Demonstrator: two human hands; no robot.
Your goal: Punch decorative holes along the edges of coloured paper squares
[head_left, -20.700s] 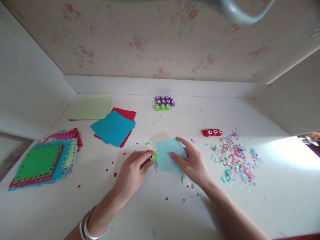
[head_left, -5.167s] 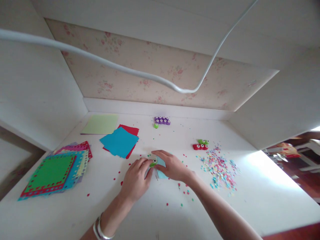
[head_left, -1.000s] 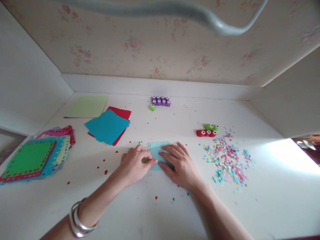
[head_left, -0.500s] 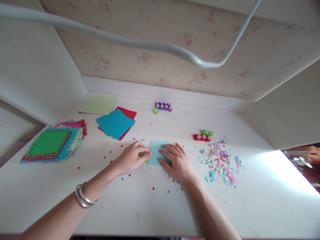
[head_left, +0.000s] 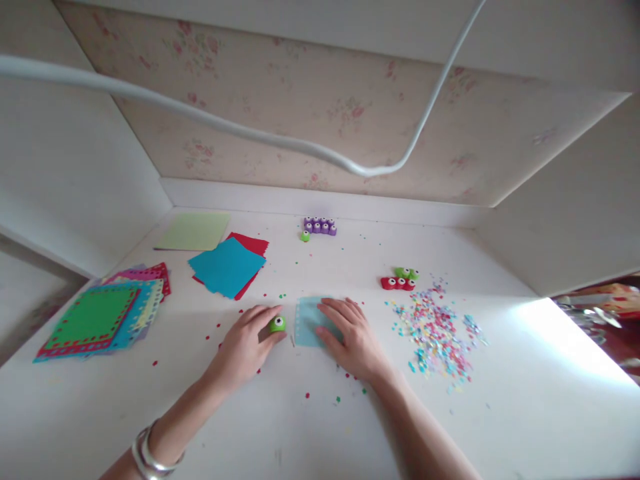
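Note:
My left hand (head_left: 243,342) grips a small green paper punch (head_left: 277,325) between thumb and fingers, just left of a light blue paper square (head_left: 306,322) and apart from it. A row of small holes runs along the square's left edge. My right hand (head_left: 353,333) lies flat on that square, fingers stretched out, pressing it to the white table (head_left: 310,427).
A pile of punched coloured squares (head_left: 95,319) lies at the left. Teal, red and pale green sheets (head_left: 226,264) lie further back. Purple punches (head_left: 319,226), red and green punches (head_left: 399,279) and a confetti heap (head_left: 434,330) stand behind and to the right. A white cable (head_left: 350,163) hangs overhead.
My left hand has drawn the green punch leftward off the blue square's edge, so the punch now shows clear of the paper. My right hand stays flat on the square.

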